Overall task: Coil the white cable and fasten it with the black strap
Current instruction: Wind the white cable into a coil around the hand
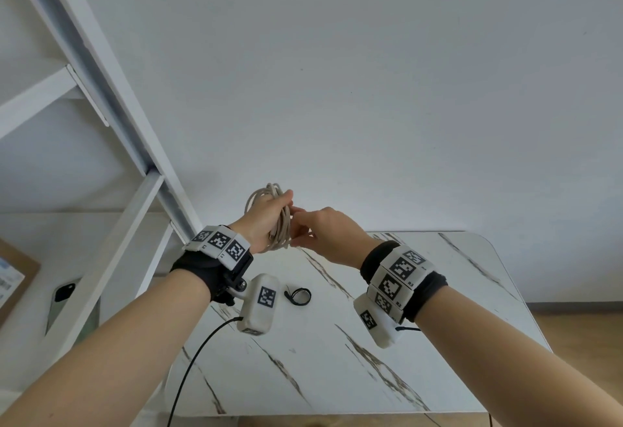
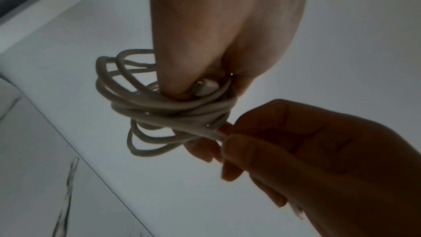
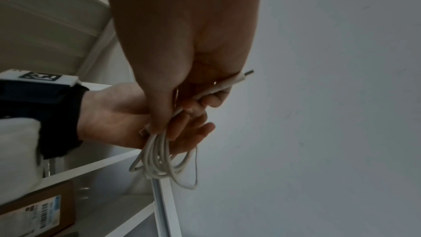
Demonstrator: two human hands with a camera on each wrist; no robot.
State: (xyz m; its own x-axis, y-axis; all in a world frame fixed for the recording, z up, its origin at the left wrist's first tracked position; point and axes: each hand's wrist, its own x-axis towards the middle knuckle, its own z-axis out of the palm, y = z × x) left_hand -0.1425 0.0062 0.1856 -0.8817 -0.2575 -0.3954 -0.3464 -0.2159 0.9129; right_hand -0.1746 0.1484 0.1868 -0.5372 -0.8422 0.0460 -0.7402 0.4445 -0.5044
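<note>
Mostly done coiling: the white cable (image 1: 279, 216) is gathered into several loose loops, held up in the air above the far end of the table (image 1: 455, 291).
Left hand: the left hand (image 1: 263, 221) has the loops wound round it, thumb pressing one plug against the bundle; the fingers look fairly straight, with the coil lying across them.
Right hand: the right hand (image 1: 323, 234) pinches the free end of the cable between thumb and fingers, its metal-tipped plug (image 3: 244, 76) sticking out past the fingertips.
Coil state: only a short tail is left outside the loops, so I judge the winding nearly finished; the loops are uneven and not yet squeezed together.
Strap: the black strap (image 1: 298, 293) lies on the table as a small ring, below the hands and well apart from the cable; nobody touches it.
Left to do: tuck in the last tail, pick up the strap, wrap it round the bundle and close it.
Writing: the wrist bands carry black-and-white square codes with small marks, R2 and R3 readable on the right one.
Box label: a brown box (image 3: 45, 212) on the shelf has a barcode sticker, its print too small to read.
Brands: none readable on cable or strap.
</note>
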